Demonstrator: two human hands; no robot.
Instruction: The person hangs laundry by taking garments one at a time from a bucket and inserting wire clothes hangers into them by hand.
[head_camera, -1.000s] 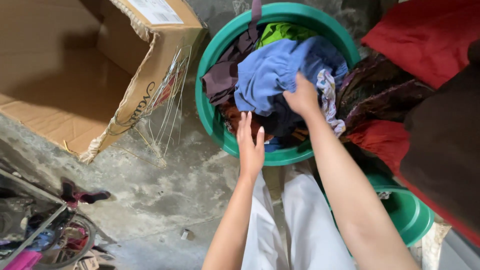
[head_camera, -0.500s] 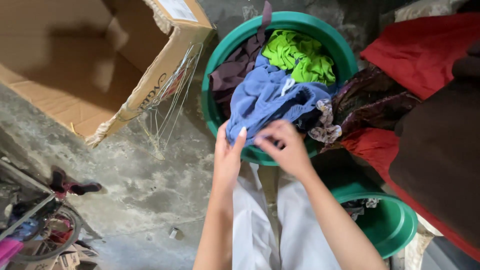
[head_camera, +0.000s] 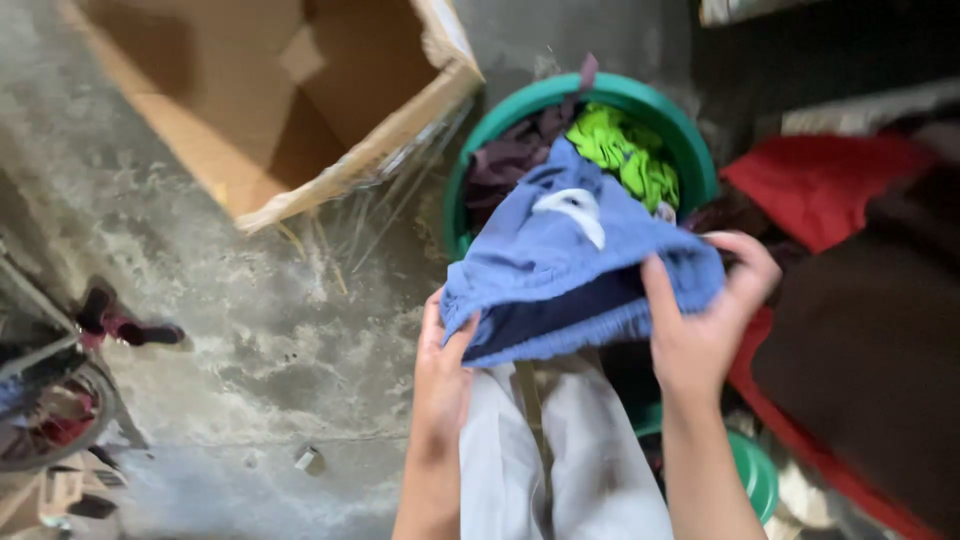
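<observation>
A blue garment (head_camera: 570, 265) with a white patch is stretched between both hands above a green plastic tub (head_camera: 690, 150). My left hand (head_camera: 440, 375) grips its left hem. On the right edge my right hand (head_camera: 705, 320) pinches the waistband. Inside the tub lie a bright green cloth (head_camera: 625, 155) and dark purple clothes (head_camera: 510, 160). White trousers (head_camera: 560, 450) on my legs show below the garment.
An open cardboard box (head_camera: 300, 110) lies on the concrete floor at upper left. Red cloth (head_camera: 820, 185) and a dark brown cloth (head_camera: 860, 350) pile at the right. A second green tub (head_camera: 755, 470) sits lower right. A bicycle wheel (head_camera: 60, 420) is at the left edge.
Both hands have lifted the blue garment out of the tub and pulled it toward me, spreading it open. The bright green cloth beneath is now uncovered.
</observation>
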